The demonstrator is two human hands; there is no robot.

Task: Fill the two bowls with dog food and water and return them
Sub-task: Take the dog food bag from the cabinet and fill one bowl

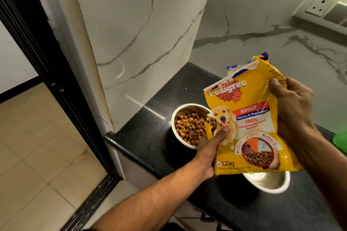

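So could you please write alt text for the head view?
Both hands, left hand and right hand, hold a yellow dog food bag above a black counter. One steel bowl holds kibble; a second bowl looks empty.

food bag (249, 118) covers the right rim of the kibble bowl (180, 118) and most of the second bowl (270, 184); that bowl's contents not visible. left grip (210, 142): fingers hidden behind bag, thumb only showing. right grip (294, 103): fingertips wrap out of sight. green object (340, 139) right of right grip, cut by frame edge, unidentifiable. small print on bag unreadable.
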